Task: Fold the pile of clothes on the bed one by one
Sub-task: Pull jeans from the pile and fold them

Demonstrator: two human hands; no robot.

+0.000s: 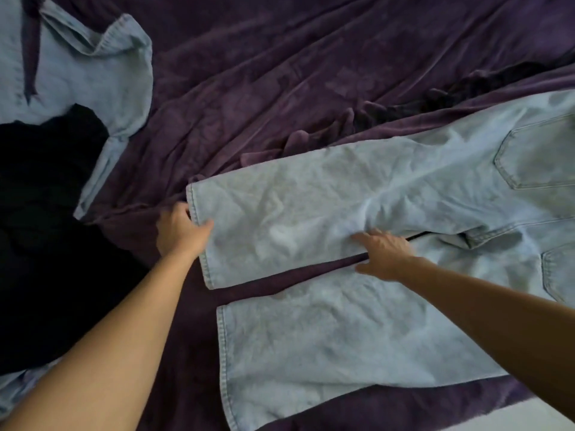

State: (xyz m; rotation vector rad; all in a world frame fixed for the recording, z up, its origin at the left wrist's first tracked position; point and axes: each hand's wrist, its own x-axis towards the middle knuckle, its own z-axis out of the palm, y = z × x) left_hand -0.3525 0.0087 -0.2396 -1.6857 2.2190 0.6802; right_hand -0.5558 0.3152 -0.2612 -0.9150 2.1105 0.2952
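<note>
Head view: jeans (342,188) spread back-up on purple sheet (249,73), legs pointing left, narrow gap between them. Left hand (182,231) pinches far-leg hem, thumb on top, fingers curled under. Right hand (384,256) lies on far-leg inseam, fingers fairly straight; thumb under edge or not, cannot tell. Risks: one-corner pull likely skews leg, hems misalign over near leg; loose sheet may ruck into fold. Black garment (46,213) over blue shirt (93,73) at left, well apart. No containers in view.
</note>
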